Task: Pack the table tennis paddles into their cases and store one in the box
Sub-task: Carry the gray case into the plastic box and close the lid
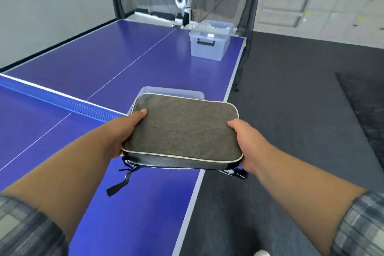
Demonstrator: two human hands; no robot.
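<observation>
1. Up close, a big blue table [128, 52] is seen, with a blue net [83, 108] stretched across it.
2. At the far end, a clear bin [209, 45] is set near the right edge.
3. A grey case [182, 129] is held flat in the air above the table's right edge.
4. Just behind the case, a clear box [172, 91] is partly hidden by it.
5. The case is gripped at its left side by the left hand [122, 133] and at its right side by the right hand [249, 145].
6. A black zip pull [118, 185] is seen hanging under the case.
</observation>
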